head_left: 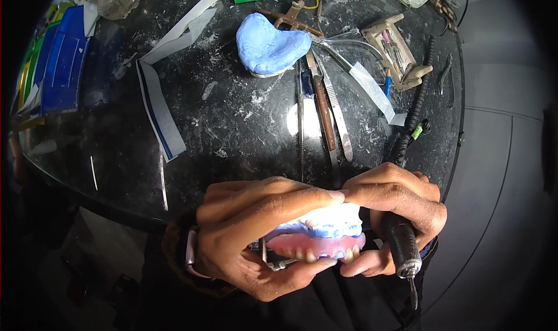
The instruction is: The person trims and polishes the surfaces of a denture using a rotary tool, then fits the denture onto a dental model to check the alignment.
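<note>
Close to my body, above my lap, my left hand [256, 232] is closed round a dental model of white and blue plaster [334, 217]. On it sits a pink denture base [290, 242] with several ivory teeth; blue shows between some front teeth. A small metal fitting [279, 265] shows below the denture, beside my left fingers. My right hand [401, 197] is closed on a black rotary handpiece [402, 244], its bur pointing down, apart from the denture. My right fingertips also touch the model's right side, and both hands meet over its top.
On the dark, dusty table lie a blue plaster mould [270, 43], a wooden-handled knife [322, 107], a metal spatula [334, 104] and paper strips [157, 110]. A black coiled cord [415, 110] runs along the right. A tool holder [392, 49] stands far right, blue packages [64, 63] far left.
</note>
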A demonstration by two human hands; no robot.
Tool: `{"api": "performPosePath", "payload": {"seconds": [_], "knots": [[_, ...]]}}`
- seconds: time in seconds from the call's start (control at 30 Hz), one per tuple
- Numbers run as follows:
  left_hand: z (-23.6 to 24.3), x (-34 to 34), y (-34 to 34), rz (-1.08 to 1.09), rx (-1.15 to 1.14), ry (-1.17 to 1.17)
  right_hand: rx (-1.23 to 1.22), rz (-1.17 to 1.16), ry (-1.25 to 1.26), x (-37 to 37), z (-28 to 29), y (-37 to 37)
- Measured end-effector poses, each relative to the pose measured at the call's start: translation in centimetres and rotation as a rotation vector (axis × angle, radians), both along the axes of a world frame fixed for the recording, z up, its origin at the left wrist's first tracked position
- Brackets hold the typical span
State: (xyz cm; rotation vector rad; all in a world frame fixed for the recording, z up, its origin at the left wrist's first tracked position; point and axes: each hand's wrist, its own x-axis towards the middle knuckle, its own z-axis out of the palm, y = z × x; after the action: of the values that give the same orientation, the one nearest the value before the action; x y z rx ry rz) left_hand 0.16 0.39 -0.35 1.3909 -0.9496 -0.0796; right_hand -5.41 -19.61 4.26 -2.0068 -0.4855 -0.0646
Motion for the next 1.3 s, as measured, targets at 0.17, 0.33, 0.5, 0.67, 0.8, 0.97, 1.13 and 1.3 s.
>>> {"api": "performPosePath", "payload": {"seconds": [0.17,0.33,0.5,0.67,0.8,0.97,1.13,1.3], "knots": [[1.0,-0.3,0.2,0.001,0.042,0.139,0.021,-0.015,0.038,0.0,0.3,-0.3],[0.8,-0.1,0.1,-0.075,-0.061,0.301,0.033,-0.041,0.104,-0.1,1.1,-0.2],[1.1,0.1,0.2,-0.070,-0.041,0.207,0.059,-0.053,0.164,-0.3,1.3,-0.3],[1.0,-0.5,0.2,0.051,-0.033,0.024,0.093,-0.013,0.030,0.0,0.3,-0.1],[0.2,-0.8,0.2,0.167,0.026,-0.145,0.071,-0.019,-0.002,0.1,0.0,-0.1],[0.9,-0.7,0.1,0.218,0.065,-0.257,0.230,-0.170,0.099,-0.9,0.9,0.8],[0.8,-0.7,0.3,0.131,0.017,0.130,-0.238,-0.129,-0.178,-0.3,1.1,-0.1],[0.6,-1.1,-0.6,-0.074,0.056,0.387,-0.265,-0.175,-0.230,0.2,-0.5,-0.1]]}}
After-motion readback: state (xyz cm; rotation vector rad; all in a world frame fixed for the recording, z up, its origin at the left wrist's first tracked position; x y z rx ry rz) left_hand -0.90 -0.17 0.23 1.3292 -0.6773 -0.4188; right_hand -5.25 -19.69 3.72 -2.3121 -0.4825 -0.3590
